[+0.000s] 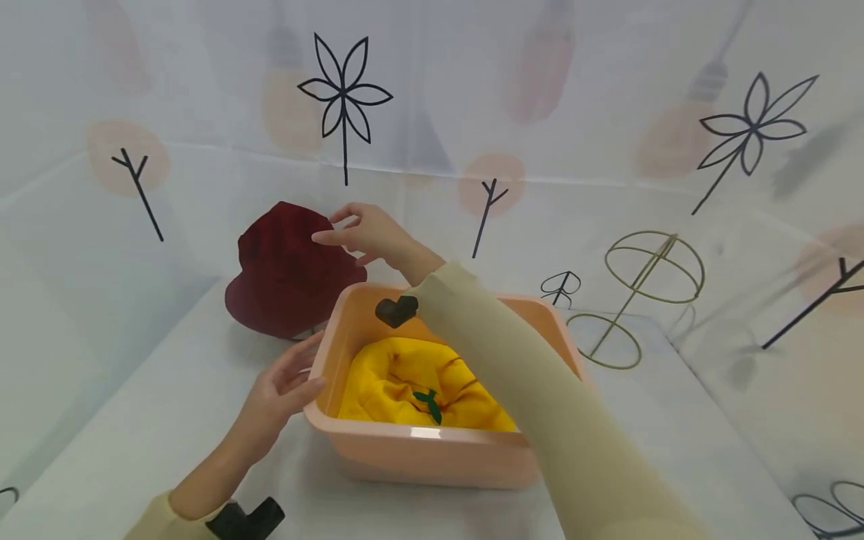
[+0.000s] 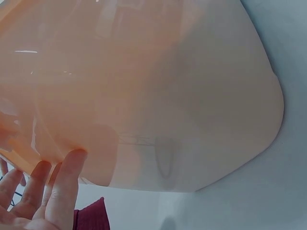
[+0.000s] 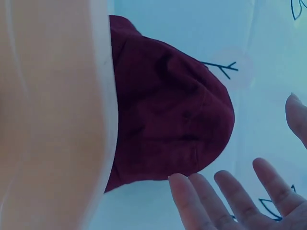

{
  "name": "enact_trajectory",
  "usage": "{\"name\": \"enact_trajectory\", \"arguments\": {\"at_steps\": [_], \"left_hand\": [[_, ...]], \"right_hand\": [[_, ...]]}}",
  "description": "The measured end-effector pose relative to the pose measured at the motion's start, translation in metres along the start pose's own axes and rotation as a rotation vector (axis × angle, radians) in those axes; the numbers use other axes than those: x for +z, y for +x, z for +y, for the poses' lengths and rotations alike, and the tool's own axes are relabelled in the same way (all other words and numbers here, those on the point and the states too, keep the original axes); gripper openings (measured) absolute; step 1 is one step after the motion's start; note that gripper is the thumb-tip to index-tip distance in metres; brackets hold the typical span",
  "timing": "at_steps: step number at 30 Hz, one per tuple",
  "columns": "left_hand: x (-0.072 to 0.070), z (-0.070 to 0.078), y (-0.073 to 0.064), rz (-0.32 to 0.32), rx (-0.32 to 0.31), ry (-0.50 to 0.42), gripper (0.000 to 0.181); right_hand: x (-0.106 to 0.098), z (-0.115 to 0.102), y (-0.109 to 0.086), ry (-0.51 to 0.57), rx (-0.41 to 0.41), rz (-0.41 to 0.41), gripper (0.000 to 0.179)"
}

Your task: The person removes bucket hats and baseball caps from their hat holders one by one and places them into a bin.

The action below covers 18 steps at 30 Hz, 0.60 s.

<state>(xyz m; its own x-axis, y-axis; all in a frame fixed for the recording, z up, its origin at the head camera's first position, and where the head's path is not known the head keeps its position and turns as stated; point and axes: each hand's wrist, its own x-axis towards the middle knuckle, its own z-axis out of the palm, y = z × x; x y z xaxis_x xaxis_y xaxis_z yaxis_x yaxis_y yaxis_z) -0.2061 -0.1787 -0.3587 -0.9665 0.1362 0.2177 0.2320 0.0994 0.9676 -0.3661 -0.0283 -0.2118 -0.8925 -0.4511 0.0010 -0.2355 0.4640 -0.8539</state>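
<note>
A maroon bucket hat (image 1: 286,262) stands crown up at the back left, behind a peach plastic basin (image 1: 432,457). My right hand (image 1: 374,236) reaches over the basin to the hat's right side, fingers spread and slightly bent; in the right wrist view the fingertips (image 3: 180,184) come close to the crown, and contact is unclear. My left hand (image 1: 273,397) is at the basin's left side, its extended fingers (image 2: 67,177) touching the outer wall. Inside the basin lies a crumpled yellow cloth item (image 1: 391,375) with a green leaf-shaped tag (image 1: 428,405). My right sleeve covers part of it.
A gold wire stand (image 1: 631,296) with round hoops is behind the basin on the right. The white table (image 1: 675,450) meets a white patterned cloth backdrop (image 1: 418,112) at the back and sides. Dark straps (image 1: 397,311) sit on both wrists.
</note>
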Motion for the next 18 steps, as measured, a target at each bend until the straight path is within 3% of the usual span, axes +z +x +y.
{"name": "enact_trajectory", "arguments": {"at_steps": [9, 13, 18], "left_hand": [[-0.005, 0.0, 0.0, 0.005, -0.001, -0.014, 0.058], [-0.005, -0.002, 0.001, 0.002, 0.002, -0.033, 0.058], [-0.004, -0.004, 0.003, -0.003, -0.001, -0.043, 0.059]], "right_hand": [[0.029, -0.008, 0.032, 0.246, 0.061, 0.194, 0.037], [0.042, -0.013, 0.046, 0.316, 0.118, 0.277, 0.041], [0.052, -0.015, 0.059, 0.353, 0.121, 0.29, 0.052]]}}
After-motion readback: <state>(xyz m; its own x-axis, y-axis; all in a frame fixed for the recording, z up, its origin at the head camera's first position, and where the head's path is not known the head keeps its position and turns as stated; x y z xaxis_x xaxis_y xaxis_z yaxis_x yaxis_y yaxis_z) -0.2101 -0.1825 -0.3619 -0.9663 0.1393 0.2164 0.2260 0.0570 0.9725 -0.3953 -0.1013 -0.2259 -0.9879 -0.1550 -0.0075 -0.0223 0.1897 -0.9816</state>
